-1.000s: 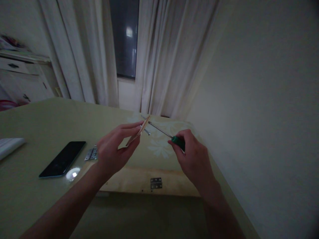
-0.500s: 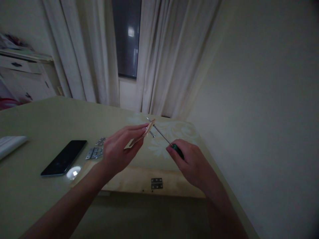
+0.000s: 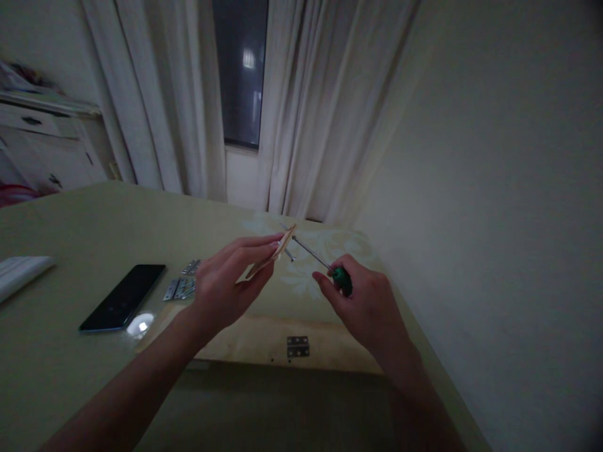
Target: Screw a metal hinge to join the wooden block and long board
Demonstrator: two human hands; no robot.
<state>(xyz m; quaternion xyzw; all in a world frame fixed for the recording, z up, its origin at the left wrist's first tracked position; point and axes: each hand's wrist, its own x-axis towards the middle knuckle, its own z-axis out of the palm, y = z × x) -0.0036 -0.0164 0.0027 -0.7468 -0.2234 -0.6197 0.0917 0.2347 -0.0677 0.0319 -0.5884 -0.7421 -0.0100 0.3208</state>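
My left hand holds a small thin wooden piece up above the table, tilted on edge. My right hand grips a green-handled screwdriver; its metal shaft runs up-left and its tip meets the upper end of the wooden piece. A small metal part, perhaps a screw, sticks out near that end. Below my hands a light wooden board lies on the table with a small metal hinge fixed near its front edge.
A black phone lies on the greenish table at left, with loose metal hinges beside it and a white object at the far left. Curtains and a dark window stand behind; a plain wall fills the right.
My right hand has shifted slightly, dipping then rising, with the screwdriver's tip kept at the wooden piece. My left hand and the piece moved a little right.
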